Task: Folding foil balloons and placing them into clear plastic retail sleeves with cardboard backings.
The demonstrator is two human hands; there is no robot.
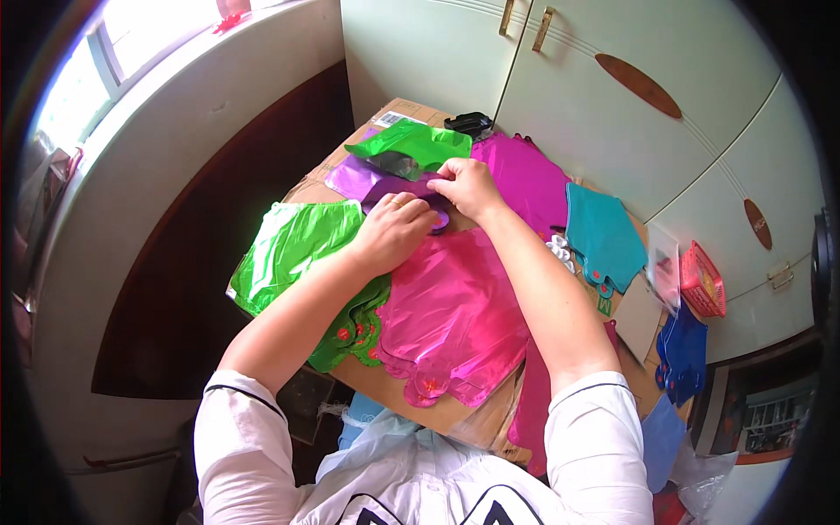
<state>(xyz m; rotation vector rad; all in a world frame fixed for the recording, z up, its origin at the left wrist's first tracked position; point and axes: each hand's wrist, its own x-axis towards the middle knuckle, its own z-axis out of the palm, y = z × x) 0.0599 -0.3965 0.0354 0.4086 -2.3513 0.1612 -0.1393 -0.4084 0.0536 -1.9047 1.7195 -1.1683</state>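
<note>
Both my hands are at a shiny, flat purple foil piece (pixel 354 178) with a rounded tab, towards the far side of a cardboard surface. My right hand (pixel 470 188) pinches its edge between thumb and fingertips. Just nearer and to the left, my left hand (pixel 398 229) is closed with bent fingers on the same foil; its fingertips are partly hidden. A green foil piece (pixel 411 143) lies over the far part of the purple one. Below my hands is a large pink foil piece (pixel 459 306) with a scalloped near edge. Bright green foil pieces (pixel 297 241) lie beside my left forearm.
Flat magenta foil (pixel 525 179), teal foil (pixel 604 232) and dark blue foil (pixel 682 350) lie to the right on the cardboard (pixel 385 389). A black object (pixel 469 122) sits at the back. A pink basket (pixel 703 280) stands by the pale cabinet (pixel 647 131).
</note>
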